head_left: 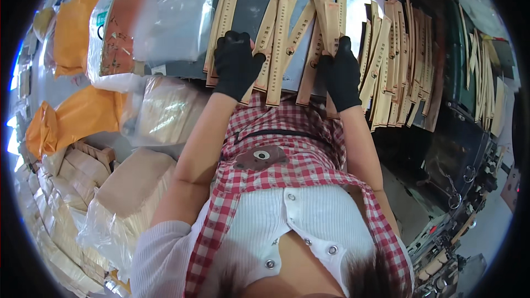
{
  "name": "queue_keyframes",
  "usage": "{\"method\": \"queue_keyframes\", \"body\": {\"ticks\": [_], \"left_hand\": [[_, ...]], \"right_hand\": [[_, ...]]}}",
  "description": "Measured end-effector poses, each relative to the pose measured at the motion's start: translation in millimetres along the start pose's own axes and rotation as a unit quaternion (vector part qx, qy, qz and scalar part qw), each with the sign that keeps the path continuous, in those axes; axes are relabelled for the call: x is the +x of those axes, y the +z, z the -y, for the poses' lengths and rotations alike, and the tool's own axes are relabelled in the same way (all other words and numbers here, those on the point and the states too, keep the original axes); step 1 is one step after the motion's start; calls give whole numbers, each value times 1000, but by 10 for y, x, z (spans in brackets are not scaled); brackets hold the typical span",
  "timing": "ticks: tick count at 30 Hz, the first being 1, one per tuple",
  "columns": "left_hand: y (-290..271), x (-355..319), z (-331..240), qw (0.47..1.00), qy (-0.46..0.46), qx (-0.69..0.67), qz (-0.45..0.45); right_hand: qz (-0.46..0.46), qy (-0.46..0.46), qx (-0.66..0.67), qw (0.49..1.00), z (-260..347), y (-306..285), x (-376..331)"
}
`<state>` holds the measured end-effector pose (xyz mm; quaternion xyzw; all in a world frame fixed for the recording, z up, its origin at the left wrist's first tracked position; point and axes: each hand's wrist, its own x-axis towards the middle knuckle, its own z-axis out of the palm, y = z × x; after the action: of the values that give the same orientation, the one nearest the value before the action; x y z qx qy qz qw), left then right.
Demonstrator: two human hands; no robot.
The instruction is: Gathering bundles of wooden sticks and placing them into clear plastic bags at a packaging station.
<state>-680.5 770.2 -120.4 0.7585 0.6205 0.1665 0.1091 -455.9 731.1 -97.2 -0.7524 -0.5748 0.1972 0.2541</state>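
Long, narrow tan strips with dark printing point(281, 38) lie fanned out on the dark tabletop in front of me. My left hand point(238, 65), in a black glove, curls its fingers over strips at the left of the fan; its thumb presses beside a slanting one. The undersides of those fingers are hidden. Also gloved in black, my right hand point(339, 72) pinches a bunch of overlapping strips point(331, 25) near their middle. Some of these strips jut past the table's near edge.
A dense row of similar strips point(395, 60) overhangs the table at the right. Clear plastic bags point(174, 19) lie at the left. Below them are an orange package point(83, 113) and a bag of pale sticks point(168, 110). Dark machinery point(452, 154) stands at the right.
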Motion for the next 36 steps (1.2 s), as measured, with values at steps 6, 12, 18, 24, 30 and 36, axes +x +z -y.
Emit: {"method": "queue_keyframes", "body": {"ticks": [6,12,18,24,30,36], "left_hand": [[-38,156,55,983,-29,-180,25],[-25,151,-15,979,-44,-192,-45],[1,103,-408,969,187,-150,-54],[162,90,-740,956,292,-33,22],[201,204,-599,972,230,19,-40],[71,226,-1056,957,269,-106,-32]], "right_hand": [[-45,-53,88,994,39,139,-136],[-47,-42,158,985,156,77,-186],[-153,-94,-185,966,-199,-271,-242],[-92,104,-207,968,-729,-492,-245],[-64,77,210,973,-644,-455,-183],[-147,-82,55,984,-389,-370,-183]]}}
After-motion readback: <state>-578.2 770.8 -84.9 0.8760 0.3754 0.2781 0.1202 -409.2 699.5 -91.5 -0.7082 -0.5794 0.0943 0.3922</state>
